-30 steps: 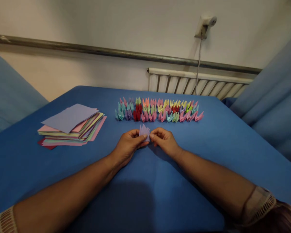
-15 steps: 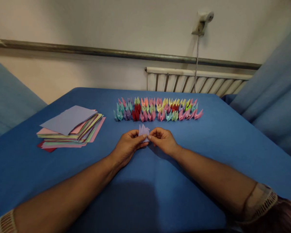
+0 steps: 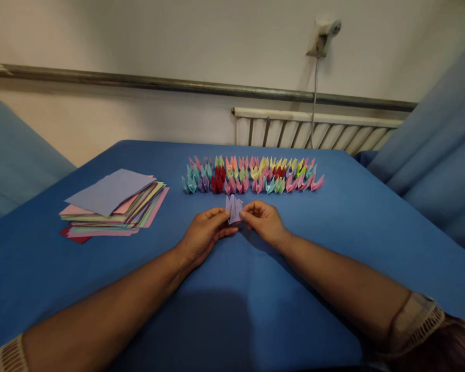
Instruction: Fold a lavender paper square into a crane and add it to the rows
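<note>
Between my two hands is a small lavender origami crane [image 3: 234,208], its pointed folds facing up. My left hand [image 3: 205,227] pinches its left edge with thumb and forefinger, the other fingers reaching below it. On the other side, my right hand [image 3: 265,223] grips the lower right edge between thumb and fingertips. Just beyond stand rows of folded paper cranes [image 3: 242,184] in pink, red, yellow, green, teal and purple. To the left lies a stack of coloured paper sheets [image 3: 112,191] with a lavender sheet on top.
A blue cloth covers the table [image 3: 201,320]. Along the wall behind runs a metal rail [image 3: 158,82], with a white barred radiator [image 3: 294,124] below it. A socket with a plug and cord [image 3: 321,44] is above. Blue curtains [image 3: 437,129] hang at both sides.
The lavender crane has moved slightly right and up, showing more of its folded front. My left thumb has shifted from its front to its left edge, and the right hand has edged right.
</note>
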`<state>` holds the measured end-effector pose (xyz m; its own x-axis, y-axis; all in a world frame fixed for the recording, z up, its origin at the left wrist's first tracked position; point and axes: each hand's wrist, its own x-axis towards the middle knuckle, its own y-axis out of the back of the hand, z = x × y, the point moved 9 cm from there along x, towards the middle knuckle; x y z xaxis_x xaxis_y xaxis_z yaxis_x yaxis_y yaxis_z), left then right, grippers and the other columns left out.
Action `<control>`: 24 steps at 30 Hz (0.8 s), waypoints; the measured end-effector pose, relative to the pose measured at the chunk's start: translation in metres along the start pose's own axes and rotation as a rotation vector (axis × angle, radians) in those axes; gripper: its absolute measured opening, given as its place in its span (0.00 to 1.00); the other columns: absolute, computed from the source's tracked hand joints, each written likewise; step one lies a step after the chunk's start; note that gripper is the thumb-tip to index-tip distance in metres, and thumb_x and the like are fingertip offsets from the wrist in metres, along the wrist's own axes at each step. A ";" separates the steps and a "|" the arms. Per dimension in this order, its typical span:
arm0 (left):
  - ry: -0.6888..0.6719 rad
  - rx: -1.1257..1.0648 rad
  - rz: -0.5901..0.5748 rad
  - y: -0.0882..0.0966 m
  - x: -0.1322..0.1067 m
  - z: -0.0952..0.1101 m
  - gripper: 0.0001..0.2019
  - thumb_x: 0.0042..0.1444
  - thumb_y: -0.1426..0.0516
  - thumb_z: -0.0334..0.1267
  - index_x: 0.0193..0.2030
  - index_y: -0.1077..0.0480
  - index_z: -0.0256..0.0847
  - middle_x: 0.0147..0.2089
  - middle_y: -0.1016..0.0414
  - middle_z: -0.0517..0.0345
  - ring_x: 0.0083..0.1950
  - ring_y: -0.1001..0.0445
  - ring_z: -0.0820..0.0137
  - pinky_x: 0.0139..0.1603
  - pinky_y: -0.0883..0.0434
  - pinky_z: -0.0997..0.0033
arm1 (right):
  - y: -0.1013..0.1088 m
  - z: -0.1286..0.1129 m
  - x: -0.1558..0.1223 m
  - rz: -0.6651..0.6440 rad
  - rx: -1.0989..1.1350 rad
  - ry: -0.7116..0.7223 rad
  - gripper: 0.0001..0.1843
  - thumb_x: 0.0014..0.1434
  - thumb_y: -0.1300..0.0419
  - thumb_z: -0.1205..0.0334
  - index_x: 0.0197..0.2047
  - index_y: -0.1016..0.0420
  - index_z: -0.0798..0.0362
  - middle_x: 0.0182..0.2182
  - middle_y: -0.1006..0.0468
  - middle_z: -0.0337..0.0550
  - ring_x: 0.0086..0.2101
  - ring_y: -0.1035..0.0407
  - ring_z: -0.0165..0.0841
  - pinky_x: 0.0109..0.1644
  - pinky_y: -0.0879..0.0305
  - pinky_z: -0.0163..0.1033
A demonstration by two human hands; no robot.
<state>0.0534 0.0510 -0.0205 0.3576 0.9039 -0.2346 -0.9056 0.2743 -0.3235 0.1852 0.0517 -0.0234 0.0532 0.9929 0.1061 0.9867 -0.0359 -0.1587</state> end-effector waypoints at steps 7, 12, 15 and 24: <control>-0.050 0.136 0.014 0.001 0.000 0.000 0.14 0.43 0.31 0.39 0.36 0.24 0.37 0.36 0.23 0.58 0.38 0.25 0.72 0.39 0.27 0.73 | 0.000 -0.001 0.000 -0.004 -0.006 0.053 0.15 0.47 0.32 0.52 0.31 0.30 0.52 0.23 0.28 0.34 0.24 0.33 0.27 0.27 0.37 0.34; -0.105 0.141 0.059 0.004 0.002 0.005 0.14 0.40 0.31 0.38 0.33 0.25 0.37 0.34 0.24 0.59 0.34 0.27 0.74 0.38 0.28 0.74 | -0.003 -0.009 -0.007 -0.023 -0.073 0.120 0.14 0.50 0.34 0.57 0.38 0.32 0.50 0.28 0.29 0.34 0.26 0.35 0.26 0.31 0.38 0.34; -0.134 0.177 0.072 0.006 0.004 0.007 0.14 0.40 0.31 0.39 0.33 0.26 0.36 0.32 0.25 0.59 0.33 0.28 0.74 0.37 0.30 0.74 | -0.006 -0.015 -0.012 -0.034 -0.151 0.134 0.16 0.51 0.34 0.56 0.40 0.33 0.50 0.29 0.29 0.33 0.24 0.37 0.25 0.29 0.39 0.34; -0.191 0.309 0.097 0.004 -0.001 0.014 0.15 0.40 0.32 0.40 0.35 0.26 0.37 0.33 0.24 0.60 0.33 0.27 0.72 0.38 0.31 0.73 | -0.005 -0.022 -0.016 -0.003 -0.353 0.230 0.16 0.52 0.34 0.54 0.40 0.32 0.49 0.25 0.32 0.32 0.24 0.37 0.27 0.30 0.39 0.35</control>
<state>0.0462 0.0562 -0.0085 0.2440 0.9676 -0.0658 -0.9698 0.2439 -0.0091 0.1827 0.0337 -0.0027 0.0437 0.9433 0.3292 0.9769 -0.1094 0.1838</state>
